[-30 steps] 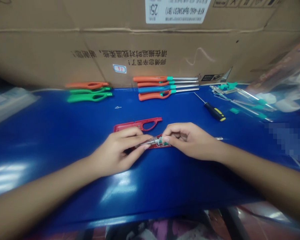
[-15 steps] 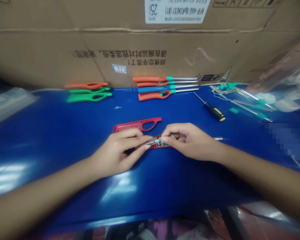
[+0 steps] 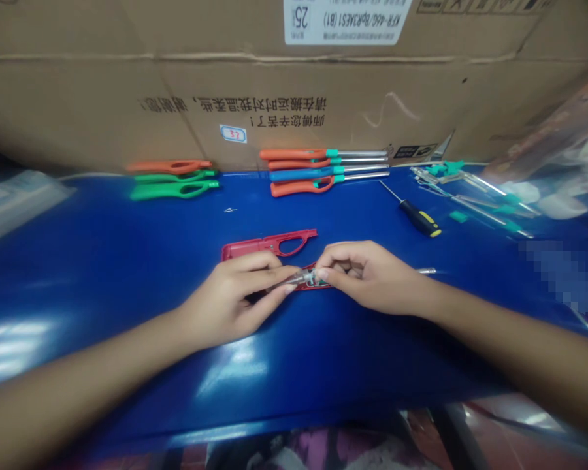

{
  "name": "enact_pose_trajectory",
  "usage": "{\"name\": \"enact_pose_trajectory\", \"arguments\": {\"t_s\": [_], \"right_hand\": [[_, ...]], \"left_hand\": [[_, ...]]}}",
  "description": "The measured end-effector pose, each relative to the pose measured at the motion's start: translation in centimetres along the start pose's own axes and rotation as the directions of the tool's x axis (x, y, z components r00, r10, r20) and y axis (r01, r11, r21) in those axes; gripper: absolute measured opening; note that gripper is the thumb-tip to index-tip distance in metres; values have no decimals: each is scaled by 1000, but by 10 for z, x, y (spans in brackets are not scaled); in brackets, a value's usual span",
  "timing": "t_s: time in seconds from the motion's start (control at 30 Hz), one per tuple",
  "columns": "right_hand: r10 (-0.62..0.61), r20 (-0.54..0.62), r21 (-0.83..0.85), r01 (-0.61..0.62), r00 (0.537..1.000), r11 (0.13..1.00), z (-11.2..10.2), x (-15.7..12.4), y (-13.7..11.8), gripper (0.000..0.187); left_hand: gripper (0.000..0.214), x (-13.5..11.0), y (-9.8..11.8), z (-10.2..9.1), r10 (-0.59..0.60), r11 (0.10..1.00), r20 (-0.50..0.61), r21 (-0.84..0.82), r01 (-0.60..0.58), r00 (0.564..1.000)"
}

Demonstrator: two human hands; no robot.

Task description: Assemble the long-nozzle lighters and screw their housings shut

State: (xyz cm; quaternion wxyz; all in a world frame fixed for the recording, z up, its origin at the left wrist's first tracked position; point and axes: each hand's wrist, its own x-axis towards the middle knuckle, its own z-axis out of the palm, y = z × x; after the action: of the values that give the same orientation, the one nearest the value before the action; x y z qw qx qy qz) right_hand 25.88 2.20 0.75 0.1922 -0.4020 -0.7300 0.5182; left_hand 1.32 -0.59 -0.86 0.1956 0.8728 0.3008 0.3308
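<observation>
On the blue table (image 3: pixel 127 261) my left hand (image 3: pixel 230 297) and my right hand (image 3: pixel 367 274) meet over a red lighter shell half (image 3: pixel 308 285). Both pinch a clear inner lighter part with a teal piece (image 3: pixel 306 278) that lies in that shell. A thin metal tube tip (image 3: pixel 427 270) pokes out to the right past my right hand. A second red shell half (image 3: pixel 269 245) lies just behind my hands, untouched.
Finished orange, blue and red lighters (image 3: pixel 323 171) lie at the back by a big cardboard box (image 3: pixel 274 98). Orange and green shells (image 3: pixel 174 179) sit back left. A black-and-yellow screwdriver (image 3: pixel 419 219) and loose inner tubes (image 3: pixel 475 196) lie at the right.
Almost nothing has moved. My right fingers have shifted very slightly left on the clear part.
</observation>
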Motion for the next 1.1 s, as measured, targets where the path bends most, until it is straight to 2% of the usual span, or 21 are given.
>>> {"name": "enact_pose_trajectory", "arguments": {"t_s": [0.37,0.7,0.9,1.1], "right_hand": [[50,-21,-1,-50,999,999,2,-1,3,20],[127,-33,119,-123,991,985,1,-3,-5,17],[110,-61,163,-99,992,982,3,-2,-3,11],[149,-27,213,-140,989,967,1,-1,-1,12]], "left_hand": [[27,0,3,2,-20,1000,-10,15,20,1000],[25,1,2,2,6,1000,-44,26,-5,999],[25,1,1,0,6,1000,-40,18,-5,999],[24,1,-1,0,-30,999,-70,12,31,997]]}}
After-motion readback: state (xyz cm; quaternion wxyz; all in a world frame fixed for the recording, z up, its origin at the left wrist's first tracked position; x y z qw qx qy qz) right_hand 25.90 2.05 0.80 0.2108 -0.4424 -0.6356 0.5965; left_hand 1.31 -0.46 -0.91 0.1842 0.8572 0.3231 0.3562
